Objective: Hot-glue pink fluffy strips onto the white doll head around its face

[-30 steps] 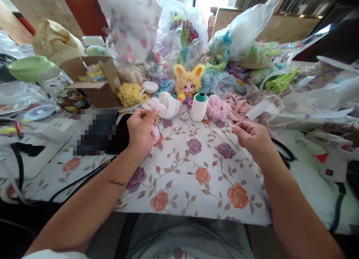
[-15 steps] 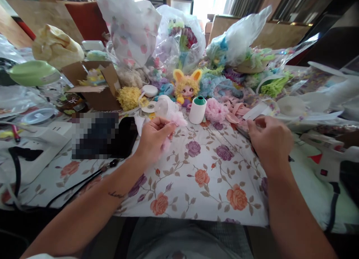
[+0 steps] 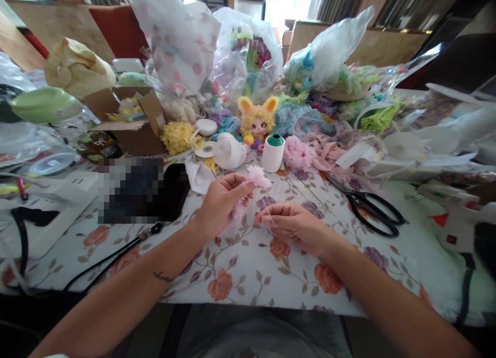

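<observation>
My left hand (image 3: pixel 222 200) is closed in a pinch on a piece of fluffy pink yarn (image 3: pixel 258 177), and more of the pink fluff hangs below the fingers. Just to its right, my right hand (image 3: pixel 296 224) pinches a thin pale thread (image 3: pixel 268 212) that runs up toward the pink yarn. Black-handled scissors (image 3: pixel 374 208) lie on the flowered tablecloth (image 3: pixel 267 260), to the right of that hand. Beyond the hands stand a white thread cone (image 3: pixel 273 155) with a green top and a clear plastic bottle (image 3: pixel 228 151).
A doll with yellow rabbit ears (image 3: pixel 258 121) sits behind the cone, beside pink fluffy yarn (image 3: pixel 298 152). On the left are a dark phone (image 3: pixel 178 190), a power strip (image 3: pixel 64 208) and a cardboard box (image 3: pixel 134 133). A glue gun (image 3: pixel 451 208) lies far right; plastic bags crowd the back.
My right hand has left the scissors and come to the middle, where it now pinches the thread. My left hand has moved slightly right and nearer me with the pink yarn.
</observation>
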The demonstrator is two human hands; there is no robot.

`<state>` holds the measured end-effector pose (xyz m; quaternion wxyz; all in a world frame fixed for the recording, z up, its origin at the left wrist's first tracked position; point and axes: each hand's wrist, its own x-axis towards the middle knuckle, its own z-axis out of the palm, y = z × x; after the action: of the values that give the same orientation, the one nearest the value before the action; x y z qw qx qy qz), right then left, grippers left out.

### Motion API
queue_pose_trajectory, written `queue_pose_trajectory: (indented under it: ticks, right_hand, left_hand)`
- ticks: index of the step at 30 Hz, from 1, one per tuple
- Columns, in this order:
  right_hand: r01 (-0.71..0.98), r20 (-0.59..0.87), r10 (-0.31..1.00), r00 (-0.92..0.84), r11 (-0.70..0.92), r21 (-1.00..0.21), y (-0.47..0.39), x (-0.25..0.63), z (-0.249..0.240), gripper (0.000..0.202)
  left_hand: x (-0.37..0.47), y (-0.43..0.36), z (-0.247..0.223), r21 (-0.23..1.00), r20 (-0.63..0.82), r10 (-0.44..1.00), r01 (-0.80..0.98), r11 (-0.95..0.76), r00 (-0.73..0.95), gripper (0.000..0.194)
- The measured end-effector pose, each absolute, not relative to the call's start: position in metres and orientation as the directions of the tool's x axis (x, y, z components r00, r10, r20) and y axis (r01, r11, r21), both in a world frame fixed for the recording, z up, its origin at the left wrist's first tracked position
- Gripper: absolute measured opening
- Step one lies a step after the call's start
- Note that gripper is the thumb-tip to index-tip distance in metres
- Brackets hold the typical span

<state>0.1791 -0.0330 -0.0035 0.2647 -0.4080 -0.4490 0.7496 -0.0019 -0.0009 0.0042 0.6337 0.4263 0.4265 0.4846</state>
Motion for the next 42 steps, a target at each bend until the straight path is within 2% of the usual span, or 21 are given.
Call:
queue_pose_trajectory:
  ticks: [3, 7, 10, 13, 15, 18, 21, 24, 27, 31, 35, 38, 42]
  right_hand:
    - [0.04, -0.311, 0.782, -0.541, -0.346, -0.937, -0.034, 0.186, -0.003, 0.026]
    - [0.068, 0.004, 0.907, -0.422, 0.036, -0.997, -0.032, 0.191, 0.005, 0.029]
    - [0.065, 0.166, 0.893, -0.419, 0.212, -0.975, -0.033, 0.194, 0.013, 0.027]
    - [0.045, 0.177, 0.872, -0.455, 0.221, -0.974, -0.036, 0.196, 0.017, 0.028]
    - [0.083, 0.126, 0.91, -0.395, 0.172, -0.982, -0.036, 0.196, 0.015, 0.028]
    - [0.294, 0.048, 0.972, -0.231, 0.117, -0.949, -0.032, 0.195, 0.008, 0.033]
    - [0.487, -0.028, 0.981, -0.19, 0.07, -0.871, -0.027, 0.193, 0.002, 0.049]
    - [0.567, -0.094, 0.977, -0.193, 0.033, -0.823, -0.025, 0.19, 0.0, 0.063]
    - [0.623, -0.094, 0.976, -0.196, 0.05, -0.78, -0.026, 0.186, 0.001, 0.071]
    - [0.664, -0.048, 0.966, -0.253, 0.137, -0.735, -0.03, 0.183, 0.003, 0.07]
    - [0.726, 0.048, 0.965, -0.256, 0.225, -0.649, -0.032, 0.182, 0.002, 0.072]
    - [0.797, 0.161, 0.944, -0.289, 0.33, -0.506, -0.035, 0.182, -0.001, 0.07]
    - [0.812, 0.304, 0.851, -0.429, 0.51, -0.282, -0.038, 0.18, -0.01, 0.06]
  left_hand:
    - [0.001, 0.002, 0.001, 0.935, -0.213, 0.971, -0.266, 0.234, 0.106, 0.019]
    - [0.004, 0.003, -0.002, 0.916, -0.272, 0.957, -0.275, 0.291, 0.105, 0.023]
    - [0.004, 0.002, -0.003, 0.918, -0.273, 0.954, -0.264, 0.297, 0.126, 0.025]
    - [0.004, 0.003, -0.003, 0.911, -0.283, 0.951, -0.276, 0.308, 0.126, 0.024]
    - [0.004, 0.003, -0.002, 0.897, -0.294, 0.947, -0.306, 0.32, 0.128, 0.022]
    - [0.004, 0.003, 0.003, 0.87, -0.309, 0.934, -0.342, 0.354, 0.179, 0.018]
    - [0.004, 0.0, 0.005, 0.852, -0.318, 0.908, -0.338, 0.4, 0.272, 0.016]
    - [0.002, -0.002, 0.004, 0.843, -0.34, 0.863, -0.286, 0.456, 0.373, 0.014]
    - [0.001, -0.005, 0.001, 0.856, -0.342, 0.813, -0.2, 0.476, 0.471, 0.011]
    - [0.003, -0.011, 0.002, 0.934, -0.274, 0.842, -0.079, 0.348, 0.465, 0.008]
    - [0.005, -0.013, 0.003, 0.982, -0.116, 0.927, 0.178, 0.054, 0.356, 0.002]
    - [0.003, -0.009, 0.001, 0.957, -0.021, 0.956, 0.282, -0.065, 0.292, 0.006]
    - [0.0, -0.003, -0.004, 0.942, 0.025, 0.99, 0.328, -0.07, 0.14, 0.004]
